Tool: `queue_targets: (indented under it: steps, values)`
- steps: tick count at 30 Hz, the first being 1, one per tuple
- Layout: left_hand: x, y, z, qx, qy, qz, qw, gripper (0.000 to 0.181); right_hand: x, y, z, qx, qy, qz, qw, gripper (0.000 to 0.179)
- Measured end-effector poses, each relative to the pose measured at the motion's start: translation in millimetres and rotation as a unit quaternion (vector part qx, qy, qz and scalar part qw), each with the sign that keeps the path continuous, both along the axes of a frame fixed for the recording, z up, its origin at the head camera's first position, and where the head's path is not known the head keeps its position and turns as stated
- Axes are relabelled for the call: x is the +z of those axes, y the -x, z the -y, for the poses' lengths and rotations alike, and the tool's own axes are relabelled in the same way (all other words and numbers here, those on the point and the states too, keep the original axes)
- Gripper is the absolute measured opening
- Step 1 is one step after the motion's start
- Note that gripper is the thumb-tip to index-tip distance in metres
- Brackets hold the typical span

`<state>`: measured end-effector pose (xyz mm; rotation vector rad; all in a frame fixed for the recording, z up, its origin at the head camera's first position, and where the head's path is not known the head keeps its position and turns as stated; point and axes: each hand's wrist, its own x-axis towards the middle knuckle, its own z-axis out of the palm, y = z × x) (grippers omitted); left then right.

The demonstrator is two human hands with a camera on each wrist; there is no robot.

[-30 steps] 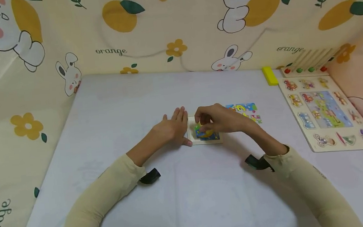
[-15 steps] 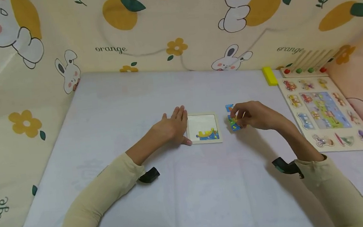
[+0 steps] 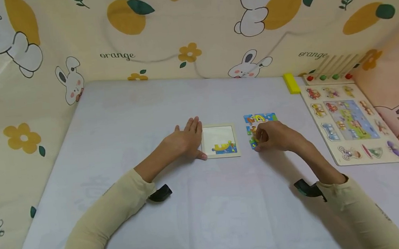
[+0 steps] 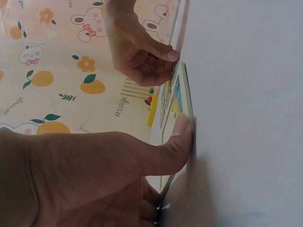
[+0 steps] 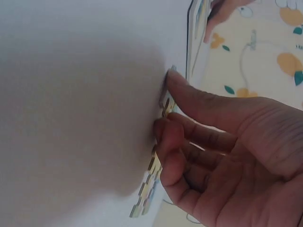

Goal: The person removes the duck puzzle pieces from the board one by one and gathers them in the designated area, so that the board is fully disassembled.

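In the head view my left hand (image 3: 185,142) lies with straight fingers along the left side of a small square puzzle tray (image 3: 221,156), its thumb at the near corner. Joined blue and yellow jigsaw pieces (image 3: 225,148) fill the tray's lower right part; the rest shows pale bottom. Right of the tray, my right hand (image 3: 276,135) reaches down over loose jigsaw pieces (image 3: 260,118), hiding several. Its thumb and curled fingers pinch the edges of one puzzle piece (image 3: 253,144) at the near left of the group. The right wrist view shows the thumb (image 5: 182,87) on that edge, low over the table.
A larger wooden picture board (image 3: 334,156) lies on the right of the white table. Behind it stands a rack of thin sticks with red and green beads (image 3: 328,77), beside a yellow block (image 3: 291,83). A patterned cloth (image 3: 163,40) hangs along the back.
My right hand has moved from over the tray, where its fingers were on a piece, rightward to the loose pieces, then slightly nearer me. The left hand stays at the tray.
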<state>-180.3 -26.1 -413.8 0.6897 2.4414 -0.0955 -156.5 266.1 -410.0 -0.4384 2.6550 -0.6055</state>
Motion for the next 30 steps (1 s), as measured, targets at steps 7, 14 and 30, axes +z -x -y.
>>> queue_targets:
  steps: [7,14,30]
  values:
    - [-0.6,1.3,0.0,-0.004,0.0,-0.004,1.0,0.114,3.0,-0.5,5.7,-0.015,-0.024,-0.01,0.9995,0.03]
    - [-0.7,1.2,1.1,-0.006,-0.001,0.0,1.0,0.115,5.2,-1.5,8.2,-0.022,-0.034,-0.003,0.9992,0.032]
    - [-2.3,0.8,-0.6,-0.007,0.004,-0.004,1.0,0.115,21.8,0.9,46.4,0.061,0.01,-0.025,0.9977,0.02]
